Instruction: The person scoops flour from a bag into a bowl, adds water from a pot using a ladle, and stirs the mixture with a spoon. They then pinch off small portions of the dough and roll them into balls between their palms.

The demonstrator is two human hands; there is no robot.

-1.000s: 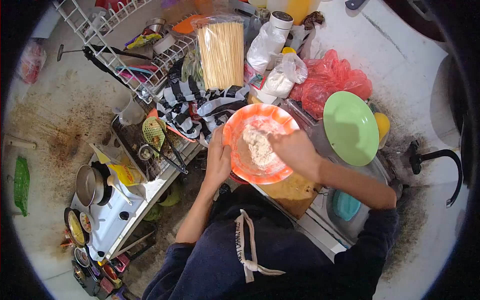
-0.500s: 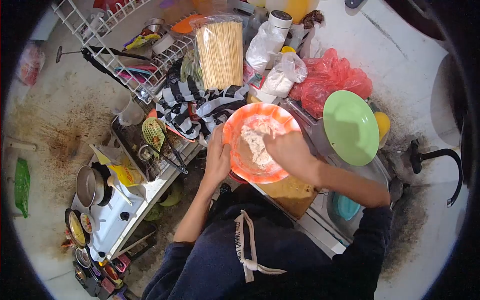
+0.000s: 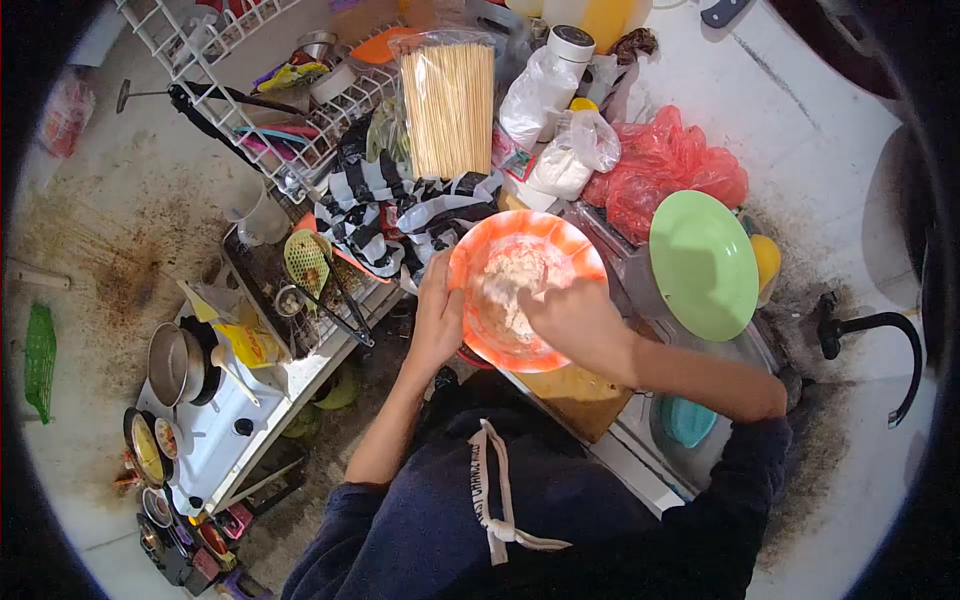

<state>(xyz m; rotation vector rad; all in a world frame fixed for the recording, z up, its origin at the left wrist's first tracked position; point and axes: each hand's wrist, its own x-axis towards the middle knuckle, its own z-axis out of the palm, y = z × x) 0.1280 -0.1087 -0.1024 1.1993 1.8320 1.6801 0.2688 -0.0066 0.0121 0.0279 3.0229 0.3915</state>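
An orange-and-white bowl (image 3: 585, 260) with a wavy pattern is in front of me, near a wooden board. Lumpy pale dough (image 3: 510, 275) and loose flour lie inside it. My left hand (image 3: 436, 310) is closed on the bowl's left rim, thumb on top. Over the right side of the bowl, my right hand (image 3: 578, 318) is closed, its fingers down at the dough. Whatever it grips, if anything, is hidden by the fingers and the dough.
A green plate (image 3: 703, 265) stands beside the sink at right, near a black faucet (image 3: 875, 335). Behind the bowl are a pack of skewers (image 3: 448, 110), a bag of white powder (image 3: 565, 165) and red plastic bags (image 3: 665, 170). A stove (image 3: 225, 425) with pans is at left.
My right hand has shifted slightly within the bowl, and the dough lies differently, more broken up and spread. My left hand stays on the rim. The whole view has shifted a little.
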